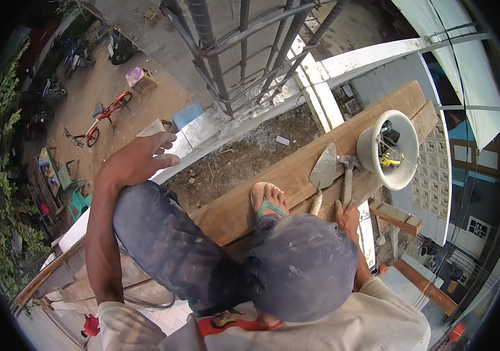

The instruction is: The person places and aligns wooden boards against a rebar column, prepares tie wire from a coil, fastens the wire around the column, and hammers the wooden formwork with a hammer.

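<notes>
My left hand (143,159) hangs past my bent left knee, the wrist resting on it. Its fingers are loosely spread and hold nothing. Beyond my right knee, my right hand (348,217) is closed around the lower end of a hammer (347,186), whose head lies on the wooden planks. A pointed trowel (324,168) lies flat just left of the hammer, its wooden handle toward me. Close to the hammer head stands a whitish bucket (368,149) containing a yellow item and dark tools I cannot make out. My knee partly covers the right forearm.
My sandalled foot (269,199) stands on the planks (232,213), which span a gap above rubble. Upright steel rebar (215,64) rises ahead beside a white wall edge (215,130). Far below at left are a red bicycle (106,116) and green chairs (77,202).
</notes>
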`<state>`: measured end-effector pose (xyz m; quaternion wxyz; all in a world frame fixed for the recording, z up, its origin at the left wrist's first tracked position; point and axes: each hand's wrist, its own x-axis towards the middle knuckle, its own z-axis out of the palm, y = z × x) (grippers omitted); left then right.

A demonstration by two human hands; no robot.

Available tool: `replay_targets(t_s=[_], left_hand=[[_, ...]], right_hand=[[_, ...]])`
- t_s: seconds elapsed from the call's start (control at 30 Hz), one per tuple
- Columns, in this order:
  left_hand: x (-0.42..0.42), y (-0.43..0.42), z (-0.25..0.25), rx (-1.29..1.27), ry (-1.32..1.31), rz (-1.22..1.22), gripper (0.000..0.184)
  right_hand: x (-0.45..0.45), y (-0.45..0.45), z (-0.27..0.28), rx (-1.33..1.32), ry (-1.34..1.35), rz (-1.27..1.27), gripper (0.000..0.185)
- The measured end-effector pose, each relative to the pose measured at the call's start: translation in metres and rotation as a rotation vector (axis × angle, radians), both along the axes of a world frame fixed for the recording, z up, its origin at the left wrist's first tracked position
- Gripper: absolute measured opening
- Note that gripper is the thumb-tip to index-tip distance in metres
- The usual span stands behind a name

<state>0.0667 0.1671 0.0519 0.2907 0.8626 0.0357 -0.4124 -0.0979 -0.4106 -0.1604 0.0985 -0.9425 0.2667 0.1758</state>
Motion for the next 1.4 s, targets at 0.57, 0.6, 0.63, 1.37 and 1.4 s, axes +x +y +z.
replay_targets(t_s=[0.57,0.6,0.63,1.37,1.4], left_hand=[[-0.029,0.024,0.022,-0.053,-0.343,0.116,0.059],[-0.032,0.022,0.027,-0.051,-0.349,0.120,0.059],[-0.036,0.019,0.032,-0.097,-0.398,0.146,0.058],[-0.049,0.021,0.033,0.106,-0.120,0.265,0.057],[-0.049,0.021,0.031,0.109,-0.114,0.273,0.057]], right_hand=[[0.118,0.156,0.080,0.423,-0.562,0.519,0.024],[0.136,0.180,0.086,0.496,-0.602,0.586,0.022],[0.154,0.201,0.091,0.568,-0.644,0.652,0.020],[0.437,0.200,0.062,0.729,-0.571,0.707,0.027],[0.440,0.201,0.061,0.739,-0.567,0.710,0.027]])
